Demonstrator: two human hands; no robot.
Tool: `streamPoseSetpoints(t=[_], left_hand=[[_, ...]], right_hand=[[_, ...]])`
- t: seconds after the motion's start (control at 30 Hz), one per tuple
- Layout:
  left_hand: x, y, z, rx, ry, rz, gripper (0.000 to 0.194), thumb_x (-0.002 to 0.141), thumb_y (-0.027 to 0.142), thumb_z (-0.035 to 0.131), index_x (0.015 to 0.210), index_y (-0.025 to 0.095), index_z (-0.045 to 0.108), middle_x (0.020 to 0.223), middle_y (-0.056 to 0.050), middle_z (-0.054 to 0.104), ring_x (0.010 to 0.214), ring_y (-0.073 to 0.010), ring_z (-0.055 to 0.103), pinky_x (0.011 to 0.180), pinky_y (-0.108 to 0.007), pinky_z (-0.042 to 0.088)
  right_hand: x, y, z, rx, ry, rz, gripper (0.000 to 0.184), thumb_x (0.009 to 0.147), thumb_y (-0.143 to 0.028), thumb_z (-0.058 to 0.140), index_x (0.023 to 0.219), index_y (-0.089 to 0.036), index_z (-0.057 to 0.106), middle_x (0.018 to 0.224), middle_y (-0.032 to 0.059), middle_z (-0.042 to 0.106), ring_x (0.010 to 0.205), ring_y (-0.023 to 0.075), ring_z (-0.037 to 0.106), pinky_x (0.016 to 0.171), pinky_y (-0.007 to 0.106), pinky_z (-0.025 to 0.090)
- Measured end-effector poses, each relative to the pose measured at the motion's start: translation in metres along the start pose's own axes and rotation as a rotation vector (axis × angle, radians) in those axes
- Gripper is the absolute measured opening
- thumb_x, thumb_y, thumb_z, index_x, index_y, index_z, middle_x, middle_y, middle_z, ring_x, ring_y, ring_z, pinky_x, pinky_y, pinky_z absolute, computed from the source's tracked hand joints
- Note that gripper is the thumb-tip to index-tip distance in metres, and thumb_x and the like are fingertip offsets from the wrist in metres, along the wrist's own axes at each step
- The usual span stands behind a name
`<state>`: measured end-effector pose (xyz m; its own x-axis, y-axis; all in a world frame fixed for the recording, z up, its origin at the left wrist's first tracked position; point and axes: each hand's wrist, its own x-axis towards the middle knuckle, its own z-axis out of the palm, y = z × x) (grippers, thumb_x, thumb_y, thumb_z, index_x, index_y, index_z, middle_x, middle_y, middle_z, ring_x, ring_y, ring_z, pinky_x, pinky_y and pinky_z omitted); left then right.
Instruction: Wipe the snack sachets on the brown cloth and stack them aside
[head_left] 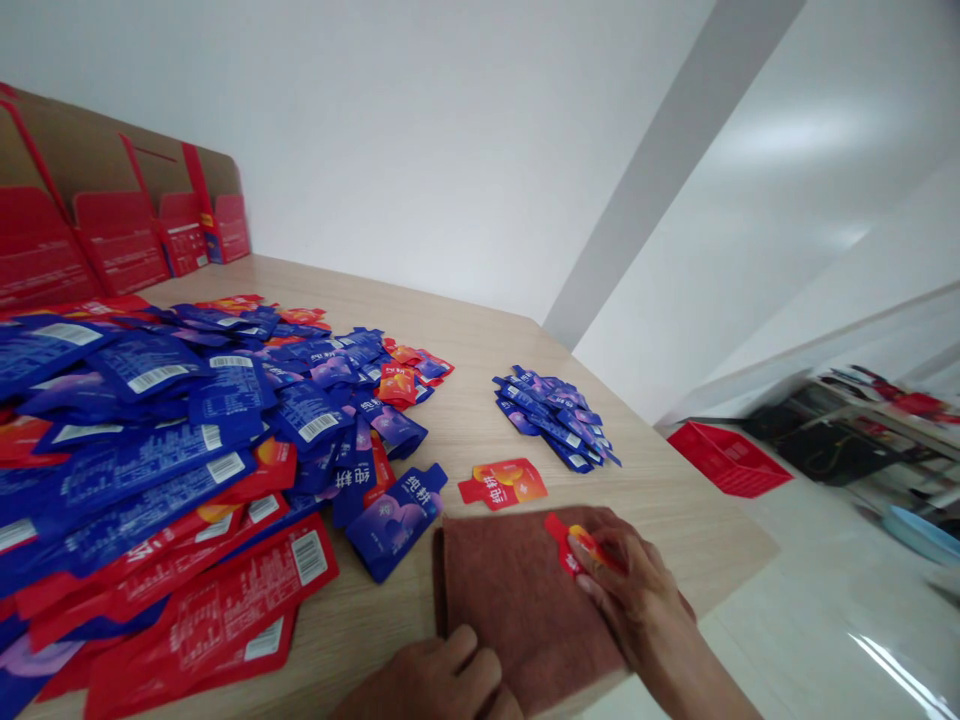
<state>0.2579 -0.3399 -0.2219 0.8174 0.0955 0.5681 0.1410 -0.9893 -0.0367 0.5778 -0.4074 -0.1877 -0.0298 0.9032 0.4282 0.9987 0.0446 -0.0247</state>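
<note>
My right hand pinches a small red and orange sachet over a folded brown cloth near the table's front edge. At the cloth's near left corner, my left hand has its fingers curled closed; whatever may be under them is hidden. Just beyond the cloth lies a single orange-red sachet, flat on the table. To the cloth's left, a blue sachet rests at the edge of a large mixed heap of blue and red sachets.
A smaller pile of blue sachets sits farther back on the wooden table. Red and brown cardboard boxes stand at the back left against the wall. Beyond the right edge are a red box and a light-blue basin.
</note>
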Motion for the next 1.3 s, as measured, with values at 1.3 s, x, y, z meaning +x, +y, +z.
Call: streamPoseSetpoints(t=[1.3], left_hand=[[-0.001,0.0,0.002,-0.01,0.033,-0.005,0.033,0.099,0.024,0.084,0.093,0.021,0.051,0.079,0.005,0.055,0.068,-0.0158,0.052,0.045,-0.032,0.03]], right_hand=[[0.013,-0.034,-0.007,-0.022,-0.021,-0.144,0.035,0.107,-0.038,0.058,0.136,-0.035,0.079,0.133,0.0137,0.075,0.121,0.0355,0.072,0.094,0.053,0.066]])
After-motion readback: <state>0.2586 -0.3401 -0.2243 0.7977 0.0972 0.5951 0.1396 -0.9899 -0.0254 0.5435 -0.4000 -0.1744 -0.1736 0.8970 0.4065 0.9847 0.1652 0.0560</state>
